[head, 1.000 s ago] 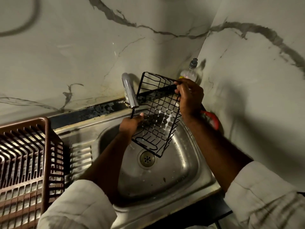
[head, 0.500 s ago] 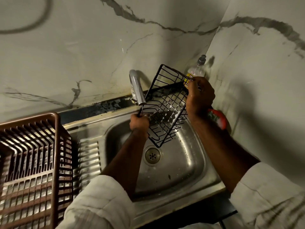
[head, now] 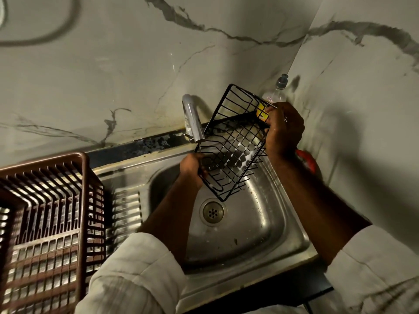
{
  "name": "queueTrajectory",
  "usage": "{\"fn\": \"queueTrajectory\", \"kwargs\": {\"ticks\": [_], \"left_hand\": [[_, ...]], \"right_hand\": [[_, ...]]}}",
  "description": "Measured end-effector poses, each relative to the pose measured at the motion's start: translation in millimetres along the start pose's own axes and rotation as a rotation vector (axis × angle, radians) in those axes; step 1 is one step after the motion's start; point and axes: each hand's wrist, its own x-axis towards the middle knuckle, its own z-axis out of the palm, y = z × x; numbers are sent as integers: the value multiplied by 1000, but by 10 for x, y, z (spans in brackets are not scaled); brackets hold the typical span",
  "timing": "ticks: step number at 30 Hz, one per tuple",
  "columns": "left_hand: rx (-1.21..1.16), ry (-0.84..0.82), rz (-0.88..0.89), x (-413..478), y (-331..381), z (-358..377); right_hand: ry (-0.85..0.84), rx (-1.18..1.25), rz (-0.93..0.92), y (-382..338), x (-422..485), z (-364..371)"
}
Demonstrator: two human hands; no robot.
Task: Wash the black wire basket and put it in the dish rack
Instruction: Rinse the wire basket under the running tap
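The black wire basket [head: 233, 143] hangs tilted over the steel sink [head: 260, 223], just right of the tap spout [head: 192, 118]. White foam clings to some of its wires. My right hand [head: 283, 130] grips its upper right edge. My left hand [head: 192, 166] holds its lower left edge, under the spout. The brown plastic dish rack [head: 45, 223] stands on the drainboard at the left and holds nothing I can see.
A clear soap bottle [head: 275, 94] with a grey cap stands in the back corner behind the basket. A red object [head: 307, 159] lies on the sink's right rim, partly behind my right forearm. Marble walls close in behind and on the right.
The basket has tilted a little more upright and my left hand has shifted along its lower edge under the spout. My head has turned, so the scene sits further right.
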Motion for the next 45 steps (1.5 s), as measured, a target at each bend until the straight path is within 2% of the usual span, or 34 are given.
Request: {"fn": "queueTrajectory", "kwargs": {"ticks": [4,7,13,18,22,28,32,36,38,42,45], "left_hand": [[71,-101,6,18,7,61],[73,-123,88,-4,33,105],[-92,-212,110,-60,8,97],[-114,-226,109,-165,-178,98],[-17,-260,113,-161,-137,90],[229,-481,79,-281,11,4],[124,-531,52,-221,-19,-76],[143,-495,112,-165,-51,-83],[190,-399,167,-141,-77,-36],[251,-90,229,-78,-82,35],[283,-60,228,-24,-39,-19]], "right_hand": [[23,-42,23,10,32,4],[37,-53,-14,-31,48,4],[168,-64,-25,-81,62,-13],[235,-62,6,-89,73,-34],[227,-12,19,-32,55,-51],[223,22,-11,20,22,-47],[269,58,-3,24,-24,-24],[284,24,37,58,-101,-46],[271,18,49,80,-162,-58],[210,22,25,121,-282,-69],[147,33,27,177,-314,-111]]}}
